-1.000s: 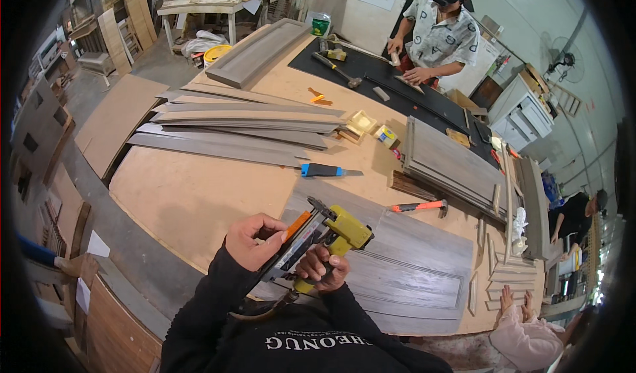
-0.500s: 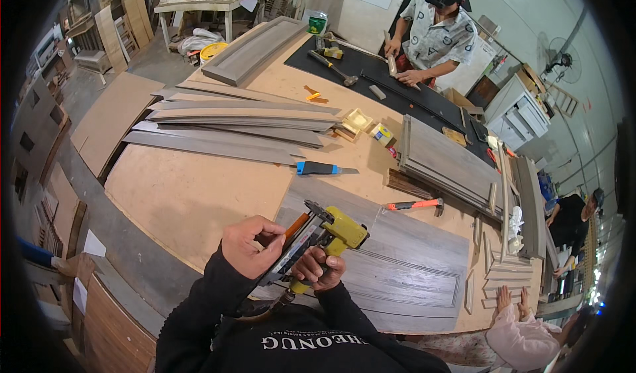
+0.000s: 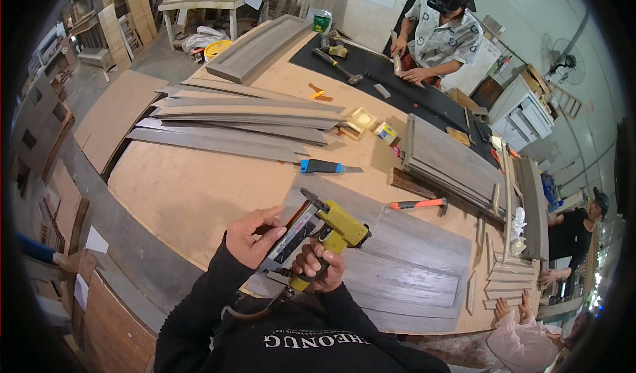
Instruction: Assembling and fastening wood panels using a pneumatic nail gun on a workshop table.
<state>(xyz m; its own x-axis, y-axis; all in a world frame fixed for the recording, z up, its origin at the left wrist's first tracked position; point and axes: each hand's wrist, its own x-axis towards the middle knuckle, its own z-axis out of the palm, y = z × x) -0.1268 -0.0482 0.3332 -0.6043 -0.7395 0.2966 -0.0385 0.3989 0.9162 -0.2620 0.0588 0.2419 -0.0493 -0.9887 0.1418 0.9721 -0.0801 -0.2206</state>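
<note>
My right hand is wrapped round the grip of a yellow-green nail gun, held tilted in front of my chest. An air hose runs from the bottom of its handle. My left hand is at the side of the gun's long magazine, thumb and fingers pinched together at the lower end of a thin brown strip of nails. Most of that strip is hidden along the magazine. Beneath the gun lies a grey wood-grain panel with a framed border.
Ahead are a blue-handled saw, an orange-handled hammer and stacked grey boards. A panel stack stands at right. Across the table a person handles a wood strip; another person's hands rest near trim pieces.
The brown nail strip has sunk down into the magazine and shows less. My left fingers have straightened a little and lie closer along the gun.
</note>
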